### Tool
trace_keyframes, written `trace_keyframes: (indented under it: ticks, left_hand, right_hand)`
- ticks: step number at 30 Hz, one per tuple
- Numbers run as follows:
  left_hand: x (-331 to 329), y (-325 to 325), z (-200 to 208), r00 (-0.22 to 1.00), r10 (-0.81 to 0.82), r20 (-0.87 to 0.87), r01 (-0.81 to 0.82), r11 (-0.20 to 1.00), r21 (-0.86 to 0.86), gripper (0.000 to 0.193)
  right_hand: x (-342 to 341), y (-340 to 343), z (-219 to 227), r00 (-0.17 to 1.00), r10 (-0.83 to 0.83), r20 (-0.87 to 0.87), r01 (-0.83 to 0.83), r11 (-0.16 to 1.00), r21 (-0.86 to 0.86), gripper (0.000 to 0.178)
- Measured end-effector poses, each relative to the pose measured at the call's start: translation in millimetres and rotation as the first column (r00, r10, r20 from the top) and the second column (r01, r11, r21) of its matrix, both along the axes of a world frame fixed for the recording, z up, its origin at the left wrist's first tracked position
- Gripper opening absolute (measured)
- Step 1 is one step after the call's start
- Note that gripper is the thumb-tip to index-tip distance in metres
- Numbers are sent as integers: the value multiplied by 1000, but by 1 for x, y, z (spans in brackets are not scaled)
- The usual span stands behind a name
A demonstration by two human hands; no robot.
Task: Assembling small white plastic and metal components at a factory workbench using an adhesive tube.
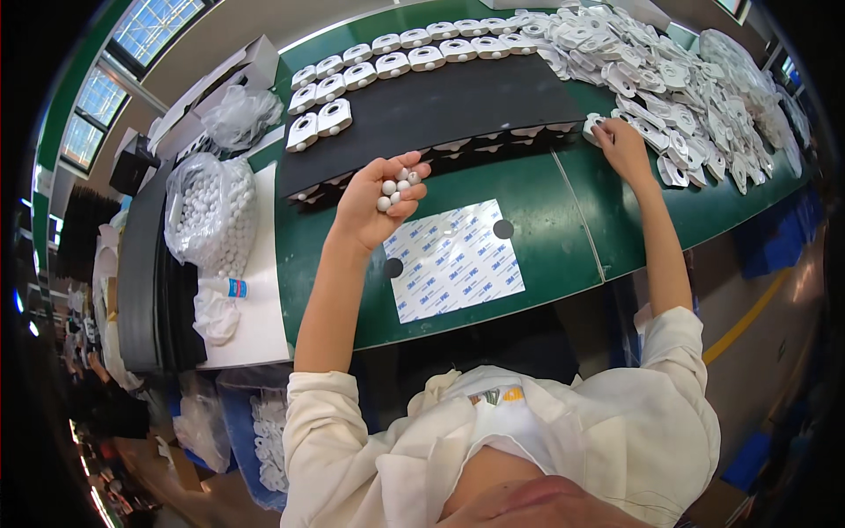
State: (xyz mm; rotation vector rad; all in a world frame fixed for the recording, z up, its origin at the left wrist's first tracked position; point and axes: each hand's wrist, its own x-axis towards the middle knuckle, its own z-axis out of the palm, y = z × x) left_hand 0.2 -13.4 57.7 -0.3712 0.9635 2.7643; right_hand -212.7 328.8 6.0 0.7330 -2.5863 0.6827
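A cream jacket (607,422) on the person's upper body lies nearest the camera, on the near side of the black slab (458,97), which serves as the reference for all positions below. The green table (563,264) supports the slab and extends beyond it on the near and right sides. The slab is layered; white shapes show between the layers along its near edge.

A heap of loose white parts (669,79) covers the table to the right of the slab. A stack of black sheets (145,273) stands well to its left. Between that stack and the slab is a clear bag of balls (211,211). A printed white sheet (458,273) lies flat on the near side of the slab, with one black disc at its left edge (393,267) and another at its right edge (503,229).

Shaped pieces (392,64) are arranged on top of the slab: two long rows toward the far edge, and two pieces in a shorter row at the left end.

The left hand (374,202) is positioned over the slab's near edge, palm up. Its fingers are half curled, forming a cup that retains several white balls (389,187). The right hand (623,145) is at the slab's right end, beside the heap. Its thumb and fingers are drawn together in a pinch on one white part (591,128), located just beside the slab's right end.
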Motion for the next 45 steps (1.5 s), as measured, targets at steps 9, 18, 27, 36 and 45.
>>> trace_keyframes:
  ticks: [9,18,27,36,45]
  left_hand:
    - [9,24,-33,997,24,-68,-28,998,-55,23]
    - [15,37,-29,977,34,-209,-76,978,-195,38]
    - [10,33,-40,974,149,-169,-187,953,-240,31]
    - [5,22,-46,950,217,-225,-260,948,-184,26]
    - [2,21,-49,940,239,-244,-285,942,-177,25]
  right_hand:
    - [44,7,-28,964,-195,-183,152,962,-229,41]
    - [31,27,-38,948,51,315,102,887,-450,33]
    - [120,-48,-12,855,393,338,-43,703,-710,21]
    - [156,-133,-6,429,753,499,-247,629,-737,22]
    - [160,-135,-15,491,715,497,-282,670,-687,13]
